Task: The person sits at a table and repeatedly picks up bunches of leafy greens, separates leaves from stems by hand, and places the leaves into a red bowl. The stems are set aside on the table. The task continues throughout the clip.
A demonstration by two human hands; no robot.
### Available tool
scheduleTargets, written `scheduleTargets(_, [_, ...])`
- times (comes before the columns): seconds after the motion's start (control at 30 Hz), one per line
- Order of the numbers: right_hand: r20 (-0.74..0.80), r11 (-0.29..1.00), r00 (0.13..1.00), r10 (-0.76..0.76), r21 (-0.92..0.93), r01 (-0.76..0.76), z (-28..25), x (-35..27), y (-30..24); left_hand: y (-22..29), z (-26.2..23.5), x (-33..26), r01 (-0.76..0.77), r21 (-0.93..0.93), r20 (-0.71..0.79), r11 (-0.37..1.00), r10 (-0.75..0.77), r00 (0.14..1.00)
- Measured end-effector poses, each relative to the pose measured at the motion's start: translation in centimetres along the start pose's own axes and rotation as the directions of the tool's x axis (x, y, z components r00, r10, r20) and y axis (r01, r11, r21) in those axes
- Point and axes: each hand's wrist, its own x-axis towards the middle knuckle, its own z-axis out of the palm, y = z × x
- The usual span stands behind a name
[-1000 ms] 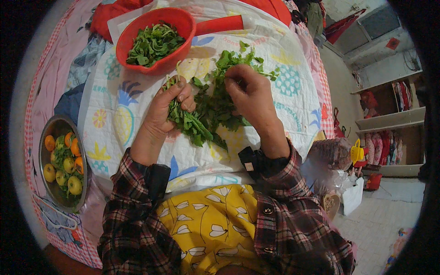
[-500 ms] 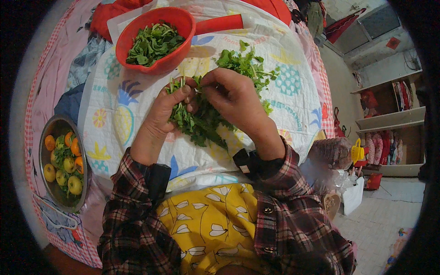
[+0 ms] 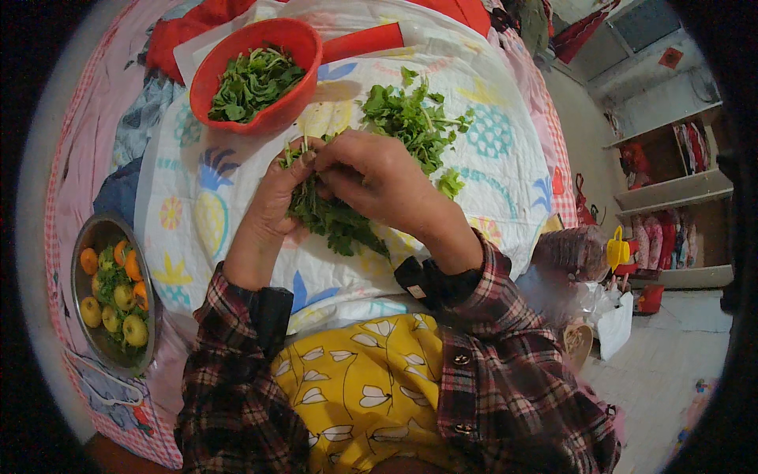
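Note:
My left hand (image 3: 275, 196) is closed round a bunch of leafy greens (image 3: 338, 227), its stems poking up past the thumb and its leaves hanging toward me. Right beside it, my right hand (image 3: 379, 175) has its fingers curled and pinched at the left fingertips; what lies between them is hidden. Beyond my hands a loose pile of leafy greens (image 3: 412, 118) rests on the white printed cloth (image 3: 237, 261). At the far left stands a red plastic bowl (image 3: 272, 120), partly filled with picked green leaves (image 3: 257, 85); a red handle (image 3: 362, 43) extends from its right side.
A metal basin (image 3: 150, 316) with apples, oranges and greens sits on the left. To the right are a large clear plastic container (image 3: 575, 251) with a yellow handle, white plastic bags (image 3: 612, 324) and open shelves (image 3: 671, 189) with clothes.
My right hand has shifted left and closer against my left hand, leaving more of the loose pile visible. The bunch stays in my left hand.

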Motion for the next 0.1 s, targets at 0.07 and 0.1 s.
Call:
scheduleTargets(0.07, [0.042,0.999,0.999,-0.030,0.024,0.029,0.13,-0.02,0.29,-0.08,-0.25,-0.37,-0.001,0.012,-0.012,1.000,0.001,1.000])
scheduleTargets(0.1, [0.065,0.999,0.997,-0.041,0.037,0.039,0.19,-0.06,0.45,-0.30,-0.25,-0.31,-0.060,0.010,0.008,0.998,0.060,0.998])
